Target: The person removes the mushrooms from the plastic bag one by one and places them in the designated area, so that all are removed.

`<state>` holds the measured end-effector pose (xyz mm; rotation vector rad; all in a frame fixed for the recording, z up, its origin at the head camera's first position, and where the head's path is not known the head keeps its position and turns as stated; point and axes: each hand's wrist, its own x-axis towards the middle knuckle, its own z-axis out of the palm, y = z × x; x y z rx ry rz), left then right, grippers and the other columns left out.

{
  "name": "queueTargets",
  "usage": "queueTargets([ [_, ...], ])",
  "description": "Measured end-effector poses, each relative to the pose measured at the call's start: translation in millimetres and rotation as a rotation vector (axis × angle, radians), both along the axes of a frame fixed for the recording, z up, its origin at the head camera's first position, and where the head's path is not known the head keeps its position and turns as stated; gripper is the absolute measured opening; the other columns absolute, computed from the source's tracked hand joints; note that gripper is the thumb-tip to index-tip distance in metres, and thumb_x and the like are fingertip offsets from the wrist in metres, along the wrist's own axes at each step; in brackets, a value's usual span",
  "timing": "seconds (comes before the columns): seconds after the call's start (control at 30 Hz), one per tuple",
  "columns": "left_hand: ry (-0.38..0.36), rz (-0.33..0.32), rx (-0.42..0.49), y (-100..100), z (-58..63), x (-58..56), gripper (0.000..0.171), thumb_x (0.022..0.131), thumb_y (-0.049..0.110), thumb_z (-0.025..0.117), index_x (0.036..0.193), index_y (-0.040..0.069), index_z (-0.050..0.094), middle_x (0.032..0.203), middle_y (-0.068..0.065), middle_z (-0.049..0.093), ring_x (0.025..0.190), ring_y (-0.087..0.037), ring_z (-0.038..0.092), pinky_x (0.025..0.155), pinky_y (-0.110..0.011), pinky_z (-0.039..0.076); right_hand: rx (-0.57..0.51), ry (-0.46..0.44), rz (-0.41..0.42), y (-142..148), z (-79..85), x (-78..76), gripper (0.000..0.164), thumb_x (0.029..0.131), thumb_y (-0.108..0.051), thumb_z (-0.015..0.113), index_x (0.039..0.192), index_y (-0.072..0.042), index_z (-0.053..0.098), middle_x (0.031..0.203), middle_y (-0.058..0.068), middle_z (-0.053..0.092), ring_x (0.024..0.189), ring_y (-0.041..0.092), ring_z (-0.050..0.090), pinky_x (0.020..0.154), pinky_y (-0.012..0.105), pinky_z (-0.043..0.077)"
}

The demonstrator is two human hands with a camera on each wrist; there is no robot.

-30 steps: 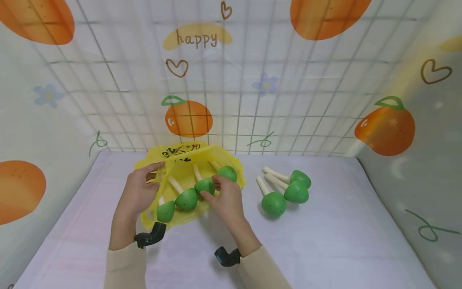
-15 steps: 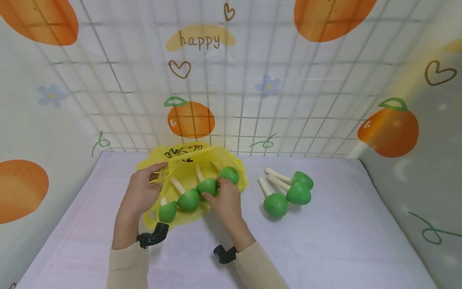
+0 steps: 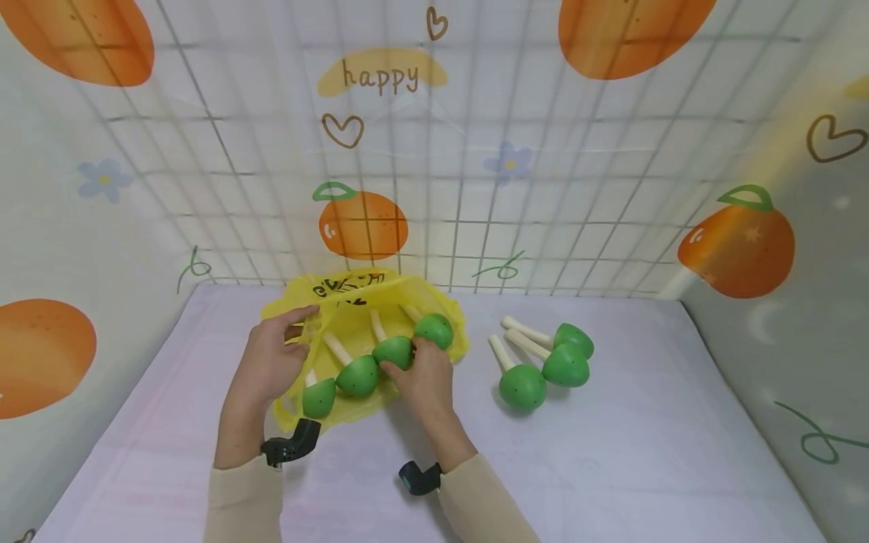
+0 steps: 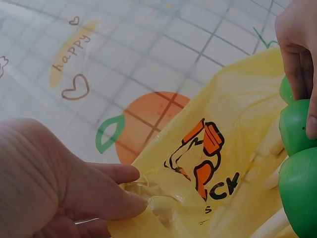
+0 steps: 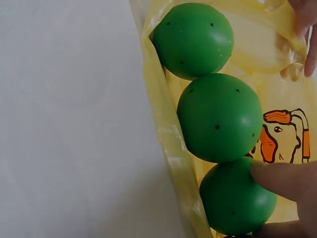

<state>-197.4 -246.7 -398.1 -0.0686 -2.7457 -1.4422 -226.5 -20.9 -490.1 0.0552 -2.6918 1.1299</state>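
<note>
A yellow plastic bag [image 3: 421, 290] with black and orange print lies with its mouth toward the person. Several mushroom-shaped pieces with round, black-dotted green heads and white stems lie in a slanting row in its mouth, stems inward. At the bag's left edge, my left hand [image 3: 274, 358] pinches the film between thumb and fingers, also seen in the left wrist view. My right hand [image 3: 428, 377] holds one green-headed piece [image 3: 392, 352], third from the left, by its head. In the right wrist view the thumb [image 5: 280, 176] presses on that head.
Three more green-headed pieces [image 3: 523, 387] lie together on the white tabletop [image 3: 631, 437], right of the bag. A grid wall behind a sheet printed with oranges [image 3: 363, 224] borders the back. Further sheet walls stand left and right.
My right hand has edged slightly left, its fingers closer round the third piece's head. My left hand stays at the bag's edge. The whole head view has shifted a little.
</note>
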Motion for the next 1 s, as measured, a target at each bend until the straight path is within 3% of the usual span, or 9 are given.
queueTargets([
  [0.3,0.002,0.003,0.007,1.6,0.9,0.7,0.061,0.096,-0.015,0.050,0.154,0.005,0.053,0.154,-0.016,0.053,0.136,-0.039,0.055,0.107,-0.051,0.053,-0.038,-0.022,-0.035,-1.1,-2.9,-1.0,0.060,0.081,-0.025,0.093,0.125,0.008,0.070,0.118,0.021,0.073,0.112,0.038,0.068,0.096,0.051,0.057],
  [0.6,0.013,0.001,0.002,-0.1,0.8,1.4,0.062,0.095,-0.014,0.049,0.154,0.004,0.053,0.153,-0.017,0.054,0.134,-0.039,0.057,0.105,-0.050,0.054,-0.085,0.038,-0.042,2.6,-0.6,2.9,0.058,0.080,-0.026,0.091,0.125,0.005,0.072,0.115,0.019,0.074,0.108,0.036,0.069,0.092,0.050,0.058],
  [0.77,0.011,-0.002,-0.005,-0.3,1.0,1.7,0.062,0.095,-0.014,0.049,0.154,0.004,0.053,0.154,-0.017,0.053,0.135,-0.040,0.056,0.107,-0.052,0.052,-0.097,0.029,-0.026,8.0,7.8,8.1,0.058,0.080,-0.026,0.090,0.126,0.004,0.072,0.113,0.016,0.075,0.106,0.033,0.071,0.092,0.047,0.059],
  [1.0,0.033,-0.007,-0.010,-0.4,0.0,1.6,0.061,0.095,-0.014,0.050,0.153,0.003,0.054,0.153,-0.018,0.055,0.135,-0.041,0.055,0.109,-0.054,0.050,-0.143,0.009,0.017,18.4,32.7,22.6,0.057,0.081,-0.027,0.090,0.128,0.002,0.072,0.108,0.013,0.076,0.099,0.030,0.074,0.088,0.044,0.062],
])
